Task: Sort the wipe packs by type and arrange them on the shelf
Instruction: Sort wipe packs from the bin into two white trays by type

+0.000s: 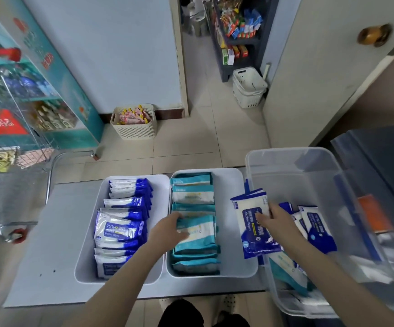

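Left hand: our left hand (170, 228) reaches into the middle tray (238, 182), and its fingers curl round the left edge of a teal wipe pack (199, 233) lying on top of the row there
Right hand: our right hand (277, 219) grips a blue alcohol wipe pack (252, 232), fingers clamped on its right side, over the gap between the middle tray and the clear bin (309, 166)
Left tray: the left tray (86, 251) holds an overlapping row of blue packs (125, 204)
Middle tray: we see teal packs (192, 197) lined front to back
Clear bin: it stands at the right end of the table (49, 244), with loose packs (318, 228), blue and teal, inside
Floor: a shopping cart (14, 185) at left, a slatted basket (133, 128) by the wall
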{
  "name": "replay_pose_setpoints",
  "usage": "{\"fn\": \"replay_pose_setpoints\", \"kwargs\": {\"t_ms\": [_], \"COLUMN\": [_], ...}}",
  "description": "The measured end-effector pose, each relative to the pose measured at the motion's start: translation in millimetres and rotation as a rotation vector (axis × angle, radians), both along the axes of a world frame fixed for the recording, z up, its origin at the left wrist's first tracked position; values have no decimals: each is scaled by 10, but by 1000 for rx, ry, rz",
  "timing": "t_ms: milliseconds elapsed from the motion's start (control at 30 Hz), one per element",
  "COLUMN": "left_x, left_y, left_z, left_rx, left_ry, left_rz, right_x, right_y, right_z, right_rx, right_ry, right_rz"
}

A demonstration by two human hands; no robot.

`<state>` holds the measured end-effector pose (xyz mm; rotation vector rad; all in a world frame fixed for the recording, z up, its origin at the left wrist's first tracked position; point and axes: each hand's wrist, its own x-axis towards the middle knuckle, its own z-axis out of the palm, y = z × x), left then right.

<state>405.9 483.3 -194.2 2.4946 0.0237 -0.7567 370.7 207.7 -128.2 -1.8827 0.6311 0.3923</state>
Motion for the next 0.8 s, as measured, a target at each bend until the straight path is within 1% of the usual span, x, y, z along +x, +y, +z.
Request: {"fn": "replay_pose_setpoints", "kwargs": {"t_ms": [100, 167, 267, 333, 433, 500, 533, 600, 633, 700, 733, 800], "left_x": [96, 136, 139, 128, 88, 47, 28, 10, 3, -27, -50, -94], "left_y": [-69, -115, -159, -172, -105, -16, 44, 172, 246, 425, 529, 752], "left_z": [-9, -48, -154, -187, -207, -182, -135, 29, 109, 240, 266, 270], "left_rx": [156, 230, 235, 197, 125, 31, -56, -263, -354, -499, -526, -460], "left_ry": [-169, -231, -259, -267, -326, -366, -355, -270, -199, -29, 18, 42], "left_rz": [-172, -296, -406, -404, -357, -258, -145, 106, 169, 192, 154, 61], "right_x": [-27, -37, -48, -46, -32, -32, -33, -24, -5, 52, 86, 166], "right_y": [81, 145, 267, 362, 505, 608, 665, 812, 907, 1166, 1321, 1666], "right_z": [-7, -24, -53, -61, -96, -112, -127, -129, -124, -101, -92, -83], "right_rx": [-35, -53, -76, -109, -186, -210, -210, -228, -253, -308, -350, -431], "right_ry": [19, 22, 12, 16, 35, 65, 81, 93, 88, 68, 51, 19], "right_rz": [32, 44, 81, 129, 231, 279, 300, 376, 445, 611, 696, 825]}}
